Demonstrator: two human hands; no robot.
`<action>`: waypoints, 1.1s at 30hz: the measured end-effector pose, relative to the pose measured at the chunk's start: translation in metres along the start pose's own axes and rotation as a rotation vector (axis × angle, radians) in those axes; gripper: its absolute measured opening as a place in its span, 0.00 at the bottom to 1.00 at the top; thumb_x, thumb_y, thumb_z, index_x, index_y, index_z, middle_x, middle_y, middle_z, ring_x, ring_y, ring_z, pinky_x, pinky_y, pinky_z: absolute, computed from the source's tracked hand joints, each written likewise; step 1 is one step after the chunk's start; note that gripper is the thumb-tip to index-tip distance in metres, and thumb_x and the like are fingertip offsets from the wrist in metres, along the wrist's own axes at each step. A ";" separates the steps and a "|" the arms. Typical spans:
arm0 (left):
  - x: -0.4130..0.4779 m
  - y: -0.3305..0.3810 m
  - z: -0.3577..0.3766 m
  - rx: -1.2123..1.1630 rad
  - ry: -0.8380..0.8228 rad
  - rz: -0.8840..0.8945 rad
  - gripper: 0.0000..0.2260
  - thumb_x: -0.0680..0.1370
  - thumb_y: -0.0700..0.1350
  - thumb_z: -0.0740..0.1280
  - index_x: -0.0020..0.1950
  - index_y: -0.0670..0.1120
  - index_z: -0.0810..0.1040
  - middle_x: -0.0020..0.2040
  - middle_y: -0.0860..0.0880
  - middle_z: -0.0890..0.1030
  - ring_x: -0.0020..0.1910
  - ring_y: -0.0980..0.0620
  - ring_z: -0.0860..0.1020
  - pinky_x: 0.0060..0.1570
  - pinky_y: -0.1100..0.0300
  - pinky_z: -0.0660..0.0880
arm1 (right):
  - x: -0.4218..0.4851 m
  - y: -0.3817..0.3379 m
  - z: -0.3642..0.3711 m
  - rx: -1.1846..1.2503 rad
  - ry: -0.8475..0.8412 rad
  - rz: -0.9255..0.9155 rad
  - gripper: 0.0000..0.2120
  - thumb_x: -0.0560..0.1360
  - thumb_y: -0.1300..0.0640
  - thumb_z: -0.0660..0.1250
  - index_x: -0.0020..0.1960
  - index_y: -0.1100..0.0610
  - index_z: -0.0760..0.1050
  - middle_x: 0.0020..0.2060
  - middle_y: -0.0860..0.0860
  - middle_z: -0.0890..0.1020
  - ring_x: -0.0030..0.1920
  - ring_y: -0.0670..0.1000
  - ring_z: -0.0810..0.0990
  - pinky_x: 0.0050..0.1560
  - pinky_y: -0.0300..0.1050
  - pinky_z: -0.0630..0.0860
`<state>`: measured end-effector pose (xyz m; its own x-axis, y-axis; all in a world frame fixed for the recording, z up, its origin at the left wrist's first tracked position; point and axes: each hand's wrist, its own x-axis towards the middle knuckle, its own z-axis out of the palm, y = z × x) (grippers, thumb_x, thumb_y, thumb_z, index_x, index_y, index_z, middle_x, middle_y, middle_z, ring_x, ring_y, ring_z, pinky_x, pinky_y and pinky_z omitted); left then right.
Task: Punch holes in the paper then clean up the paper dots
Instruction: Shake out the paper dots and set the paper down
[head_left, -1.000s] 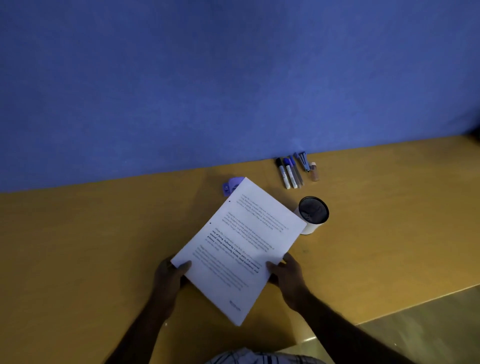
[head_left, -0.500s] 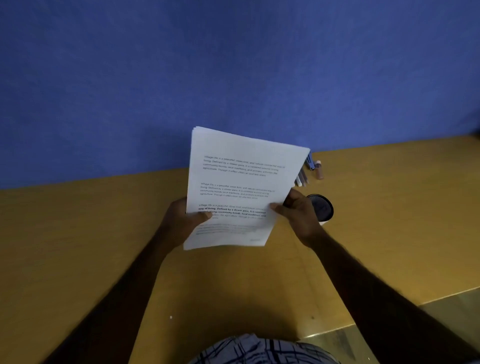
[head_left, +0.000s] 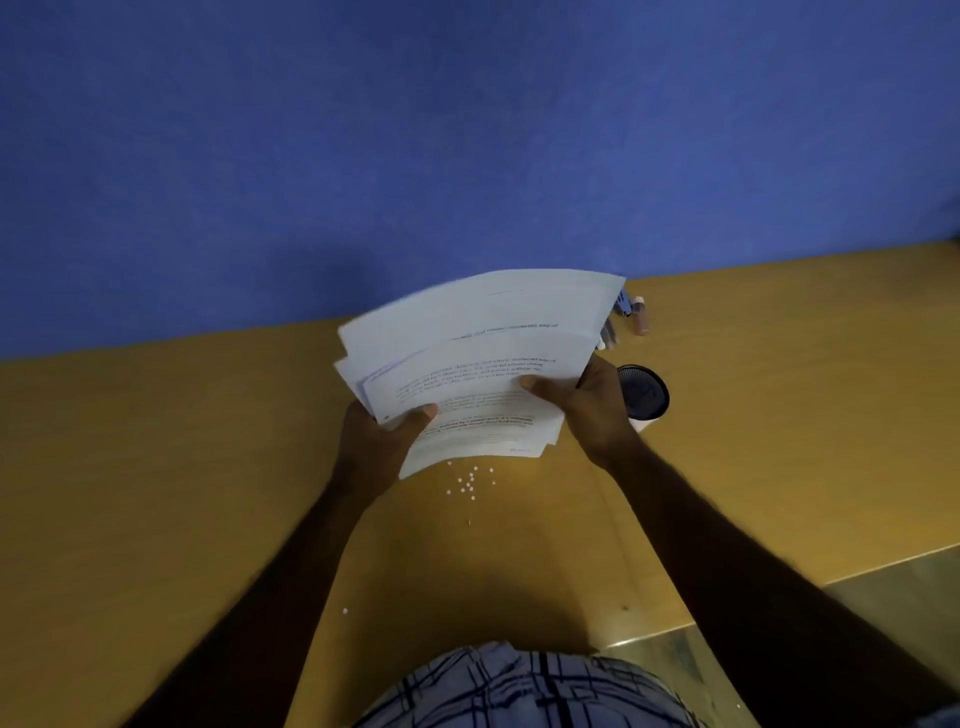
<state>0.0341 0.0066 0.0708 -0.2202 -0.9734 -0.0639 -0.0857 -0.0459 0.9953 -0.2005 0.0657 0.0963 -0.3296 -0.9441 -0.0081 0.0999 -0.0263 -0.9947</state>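
Note:
A stack of white printed paper sheets (head_left: 483, 343) is held above the yellow table (head_left: 156, 493), fanned and blurred by motion. My left hand (head_left: 376, 441) grips its lower left edge and my right hand (head_left: 592, 405) grips its right edge. Several small white paper dots (head_left: 469, 483) lie on the table just below the sheets. One single dot (head_left: 344, 610) lies nearer to me, left of centre. The hole punch is hidden behind the paper.
A white cup with a dark inside (head_left: 644, 397) stands right of my right hand. Markers and pens (head_left: 626, 306) lie by the blue wall (head_left: 467, 130). The table's front edge (head_left: 779, 587) runs at the right, with floor beyond.
The sheets went from lying on the table to being lifted in both hands, and now they are fanned and shaking. Paper dots have appeared on the table beneath them.

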 end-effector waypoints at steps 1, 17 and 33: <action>-0.002 -0.003 0.001 0.013 0.006 0.005 0.18 0.71 0.44 0.76 0.59 0.51 0.78 0.52 0.56 0.84 0.51 0.56 0.83 0.42 0.60 0.82 | -0.001 0.001 0.001 -0.011 -0.003 0.000 0.17 0.69 0.65 0.75 0.56 0.52 0.81 0.54 0.50 0.85 0.53 0.54 0.84 0.50 0.49 0.82; -0.013 -0.024 0.008 0.110 0.026 -0.064 0.15 0.71 0.45 0.76 0.56 0.51 0.79 0.50 0.57 0.83 0.46 0.55 0.84 0.40 0.57 0.83 | -0.022 0.034 0.000 -0.116 -0.003 0.031 0.20 0.70 0.67 0.75 0.51 0.43 0.81 0.53 0.48 0.85 0.54 0.50 0.83 0.55 0.55 0.81; -0.019 -0.005 0.007 -0.088 0.105 0.039 0.14 0.72 0.44 0.75 0.56 0.55 0.81 0.53 0.57 0.84 0.53 0.57 0.82 0.41 0.65 0.80 | -0.023 0.059 -0.017 0.072 0.084 0.276 0.27 0.69 0.61 0.77 0.65 0.56 0.73 0.59 0.53 0.82 0.60 0.55 0.80 0.58 0.55 0.77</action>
<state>0.0316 0.0273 0.0664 -0.1184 -0.9927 -0.0217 0.0079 -0.0228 0.9997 -0.2028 0.0911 0.0356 -0.3575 -0.8882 -0.2885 0.2617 0.2013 -0.9439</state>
